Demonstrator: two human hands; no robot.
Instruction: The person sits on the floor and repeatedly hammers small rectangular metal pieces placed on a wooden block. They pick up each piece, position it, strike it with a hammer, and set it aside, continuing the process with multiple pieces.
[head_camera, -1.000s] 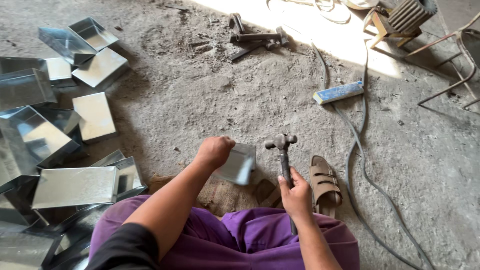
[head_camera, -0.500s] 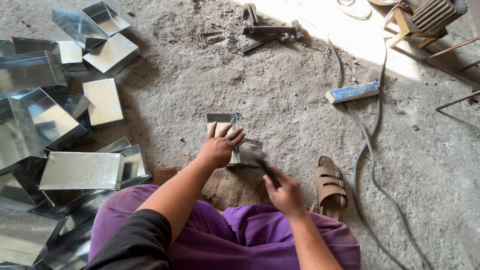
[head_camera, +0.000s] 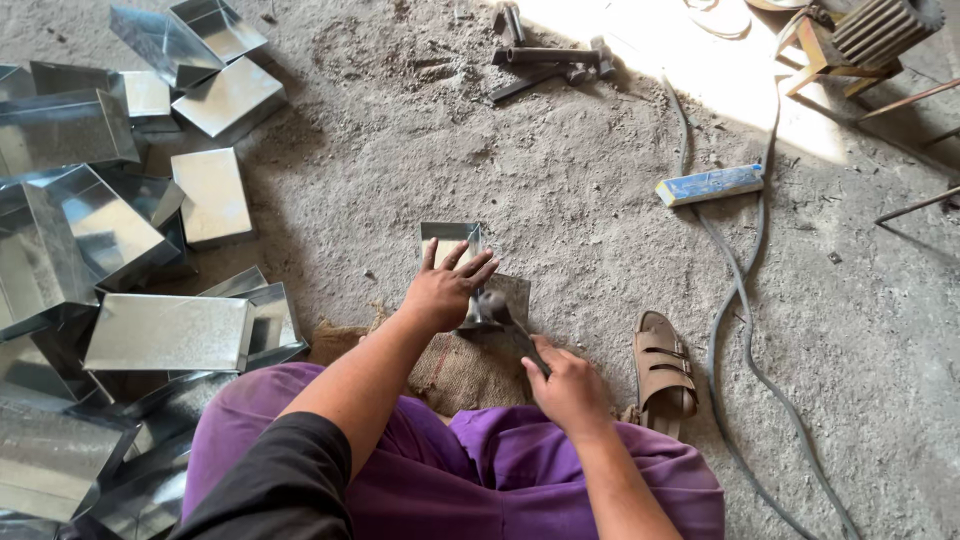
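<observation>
Hammer down from raised position a second ago, head now low on sheet-metal piece at frame centre. Left hand flat, fingers spread, pressing piece onto dark block, pinning it steady for blow. Right hand fisted round handle. Burlap sack pads underneath. Folded metal trays piled left, within reach. Sandal right of hands.
</observation>
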